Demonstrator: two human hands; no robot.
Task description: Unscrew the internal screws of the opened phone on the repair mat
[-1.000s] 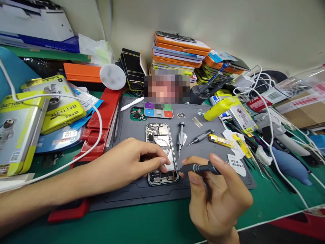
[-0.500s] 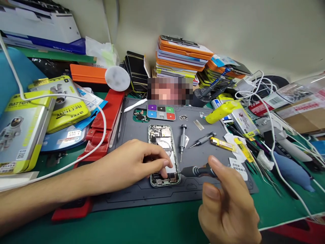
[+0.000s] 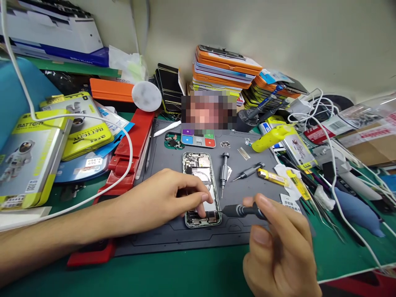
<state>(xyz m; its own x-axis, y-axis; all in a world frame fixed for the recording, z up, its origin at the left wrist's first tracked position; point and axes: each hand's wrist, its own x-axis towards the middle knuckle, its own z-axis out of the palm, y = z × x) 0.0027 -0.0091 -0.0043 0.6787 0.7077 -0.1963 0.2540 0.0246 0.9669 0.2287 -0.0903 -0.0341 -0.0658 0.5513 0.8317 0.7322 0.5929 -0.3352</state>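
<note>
An opened smartphone (image 3: 201,161) lies face up on a grey work mat (image 3: 173,244), its inner parts showing. My left hand (image 3: 176,193) rests over its lower half, fingers curled and fingertips on the inner parts near the bottom end. Whatever sits under those fingers is hidden. In my right hand (image 3: 283,247) is a dark grey screwdriver (image 3: 235,210), held nearly level, its thin tip at the phone's lower right edge. Beside the phone lie a second screwdriver (image 3: 224,171) and a third screwdriver (image 3: 249,171).
A red clamp-like tool (image 3: 123,163) borders the mat's left side. Battery boxes (image 3: 31,159) stand further left. A colored tray (image 3: 198,140) and small circuit board (image 3: 173,141) sit behind the phone. Right are a yellow bottle (image 3: 270,138), tweezers (image 3: 326,218) and a blue blower (image 3: 355,208).
The view has shifted slightly. The right index finger has moved along the screwdriver's handle, and another fingertip shows behind it. The left hand keeps its place on the phone.
</note>
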